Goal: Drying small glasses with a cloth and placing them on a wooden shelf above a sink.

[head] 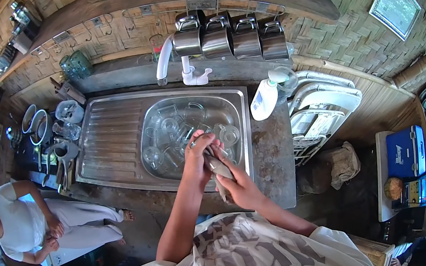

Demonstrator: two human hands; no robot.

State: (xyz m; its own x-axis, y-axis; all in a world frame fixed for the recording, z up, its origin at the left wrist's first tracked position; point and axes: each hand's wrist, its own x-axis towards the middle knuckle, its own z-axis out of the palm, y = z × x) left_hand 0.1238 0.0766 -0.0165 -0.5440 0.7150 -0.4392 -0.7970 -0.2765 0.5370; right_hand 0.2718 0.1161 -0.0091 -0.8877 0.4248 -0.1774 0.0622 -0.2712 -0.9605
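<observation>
Both my hands meet over the near edge of a stainless steel sink basin (pixel 243 127). A grey-brown cloth (pixel 219 170) lies bunched between them. My left hand (pixel 198 152) closes on a small glass item (pixel 193 138), mostly hidden by the fingers, with the cloth against it. My right hand (pixel 241 183) grips the cloth, its fingers wrapped around the lower part. Below them in the basin lie several clear glass mugs (pixel 154 156). A white curved faucet (pixel 165 58) rises behind the basin.
A white pump bottle (pixel 265 100) stands right of the sink. Several metal mugs (pixel 216 42) hang above. Left of the ribbed drainboard (pixel 111 138) are a utensil container (pixel 69 112) and pans (pixel 41 127). Folded white chairs (pixel 320 110) lean at right. Another person (pixel 23 222) stands at left.
</observation>
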